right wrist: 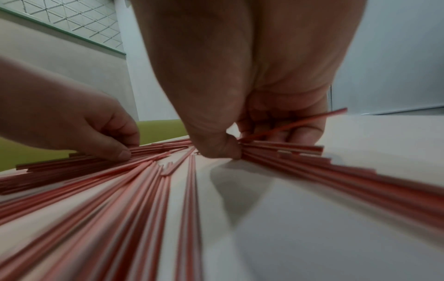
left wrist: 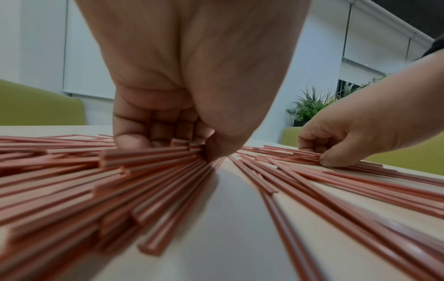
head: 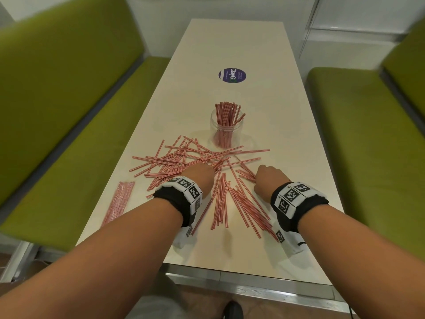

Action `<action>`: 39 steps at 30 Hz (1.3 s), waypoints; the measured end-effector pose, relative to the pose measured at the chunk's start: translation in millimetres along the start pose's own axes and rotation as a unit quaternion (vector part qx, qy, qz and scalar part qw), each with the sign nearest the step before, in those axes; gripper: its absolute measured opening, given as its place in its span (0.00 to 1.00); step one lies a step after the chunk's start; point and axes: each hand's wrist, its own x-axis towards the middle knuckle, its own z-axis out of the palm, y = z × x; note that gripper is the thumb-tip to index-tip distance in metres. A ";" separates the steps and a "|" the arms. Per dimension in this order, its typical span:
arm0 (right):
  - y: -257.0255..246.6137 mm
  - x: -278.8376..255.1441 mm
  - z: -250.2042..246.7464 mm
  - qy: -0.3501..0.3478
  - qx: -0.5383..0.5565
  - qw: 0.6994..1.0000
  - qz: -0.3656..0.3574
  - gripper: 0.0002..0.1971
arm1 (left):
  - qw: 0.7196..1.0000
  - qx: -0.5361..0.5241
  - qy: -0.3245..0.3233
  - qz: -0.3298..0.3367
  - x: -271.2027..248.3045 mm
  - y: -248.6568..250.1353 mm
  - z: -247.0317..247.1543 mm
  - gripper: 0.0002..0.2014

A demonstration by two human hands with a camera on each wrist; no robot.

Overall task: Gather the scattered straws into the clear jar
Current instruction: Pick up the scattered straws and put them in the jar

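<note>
Red-and-white striped straws [head: 195, 157] lie scattered across the near half of the white table [head: 230, 42]. A clear jar [head: 224, 127] stands upright just beyond them, holding a bunch of straws. My left hand [head: 200, 174] is down in the pile, its curled fingers and thumb gripping a bundle of straws [left wrist: 153, 154]. My right hand [head: 268, 178] sits to the right, fingers and thumb pinching several straws [right wrist: 276, 146] against the table. One straw [right wrist: 300, 123] sticks up across its fingers.
A clear-wrapped pack of straws [head: 118, 202] lies at the table's left edge. A round purple sticker [head: 232, 75] sits farther up the table. Green benches [head: 69, 111] flank both sides. The table's near edge [head: 230, 270] is just under my forearms.
</note>
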 end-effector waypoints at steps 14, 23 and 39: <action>1.2 -4.5 -10.7 0.003 -0.059 0.998 -0.014 0.16 | 0.996 -0.063 -0.019 -0.057 0.1 -12.3 -18.9 0.17; 6.9 -6.0 -24.7 -0.038 0.046 0.997 -0.052 0.20 | 0.990 -0.127 -0.024 -0.052 -3.3 -30.4 -26.6 0.12; 10.8 -4.3 -47.9 0.020 0.097 0.987 -0.126 0.17 | 0.978 -0.206 -0.015 -0.030 -10.8 -71.6 -27.8 0.13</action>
